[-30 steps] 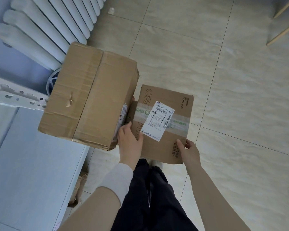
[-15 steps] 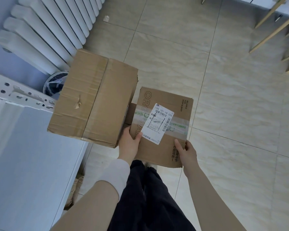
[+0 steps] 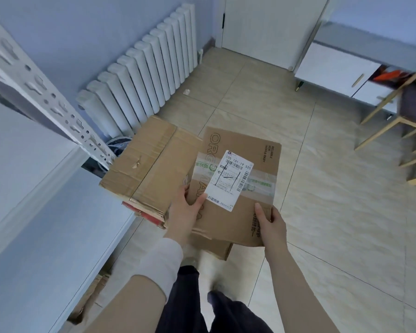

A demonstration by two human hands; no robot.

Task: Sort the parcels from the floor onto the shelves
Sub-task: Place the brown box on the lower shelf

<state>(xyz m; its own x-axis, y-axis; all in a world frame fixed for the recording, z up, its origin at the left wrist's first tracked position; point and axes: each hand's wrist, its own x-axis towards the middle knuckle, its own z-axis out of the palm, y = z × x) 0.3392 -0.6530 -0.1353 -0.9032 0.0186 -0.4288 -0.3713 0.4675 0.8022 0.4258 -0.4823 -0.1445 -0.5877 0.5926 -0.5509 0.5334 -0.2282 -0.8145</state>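
Observation:
I hold a flat brown parcel [image 3: 250, 188] with a white shipping label and green-printed tape in front of me, above the floor. My left hand [image 3: 186, 207] grips its near left edge, thumb lying on top next to the label. My right hand [image 3: 270, 221] grips its near right corner. A bigger taped cardboard box [image 3: 147, 169] sits to the left of the parcel, touching it, with its left part over the shelf's edge. How that box is held up is hidden. The white metal shelf [image 3: 34, 224] fills the left side.
A white radiator [image 3: 142, 75] runs along the left wall behind the shelf's perforated post [image 3: 46, 97]. More cardboard [image 3: 91, 299] lies under the shelf. A white cabinet [image 3: 336, 66] and wooden chair legs [image 3: 392, 131] stand at the right. Tiled floor stretches ahead to a door [image 3: 269, 27].
My head has lifted, so the radiator, door and cabinet came into view. Both boxes sit lower in the picture and the parcel has tilted a little; my hands keep their grip.

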